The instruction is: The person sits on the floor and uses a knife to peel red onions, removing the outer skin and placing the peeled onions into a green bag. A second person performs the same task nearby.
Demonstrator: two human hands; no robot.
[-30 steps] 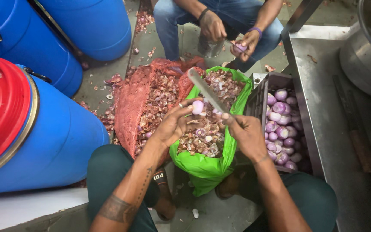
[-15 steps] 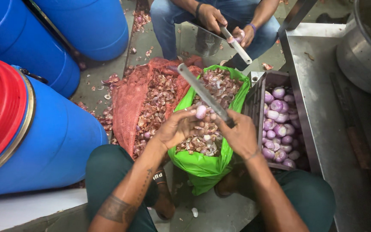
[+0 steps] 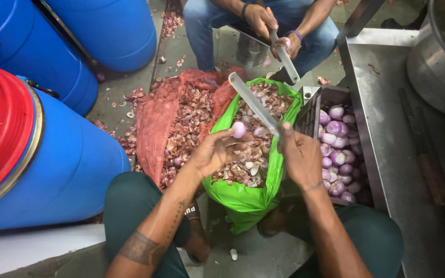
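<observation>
- Here, the left hand [image 3: 217,150] is cupped, fingers curled round a small peeled pale-purple onion [image 3: 238,128] pinched at the fingertips, right over the open green plastic bag [image 3: 243,201].
- Right hand [image 3: 298,154] is closed in a fist on the handle of a long flat steel-bladed knife [image 3: 253,103]; blade runs up and to the left away from the hand, its near part just beside the onion. Can't tell if the edge touches it.
- Green bag sits on the floor between the person's knees, full of dry papery onion skins [image 3: 248,164] w/ a few bits of onion mixed in.
- Just left of the bag: red mesh sack [image 3: 155,128] spread open, heaped w/ more skins; loose skins scattered on the grey floor [image 3: 263,255] round it.
- Right of the bag, touching it: dark metal crate [image 3: 312,110] holding peeled purple onions [image 3: 336,149], set against a steel counter [image 3: 387,118].
- Far left: big blue plastic drum w/ red lid [image 3: 52,164]; two more blue drums [image 3: 109,31] behind it.
- Top right: large round steel pot [image 3: 439,67] on the counter.
- Top centre: another person in jeans [image 3: 207,20] sits opposite, both hands [image 3: 274,31] up front, one gripping a second long knife [image 3: 287,62] pointing down toward the bag; a steel can [image 3: 251,51] stands between their legs.
</observation>
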